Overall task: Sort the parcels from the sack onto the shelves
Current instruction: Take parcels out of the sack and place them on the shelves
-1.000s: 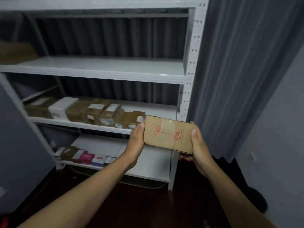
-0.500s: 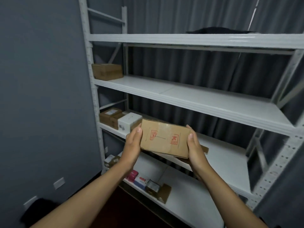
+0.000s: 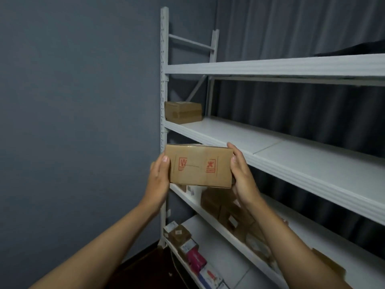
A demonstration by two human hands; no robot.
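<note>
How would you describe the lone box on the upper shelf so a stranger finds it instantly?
Start at the white shelving unit against the grey wall. On the shelf above the held parcel, a brown cardboard box sits alone at the far left.

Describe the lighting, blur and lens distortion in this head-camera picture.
Head view: dim, bluish light, no glare; the brown cardboard parcel with red handling marks, held between left hand and right hand, is sharpest; the stacked brown boxes on the lower white shelf look soft and smeared; the white metal shelf boards splay towards the right edge, showing wide-angle distortion.
</note>
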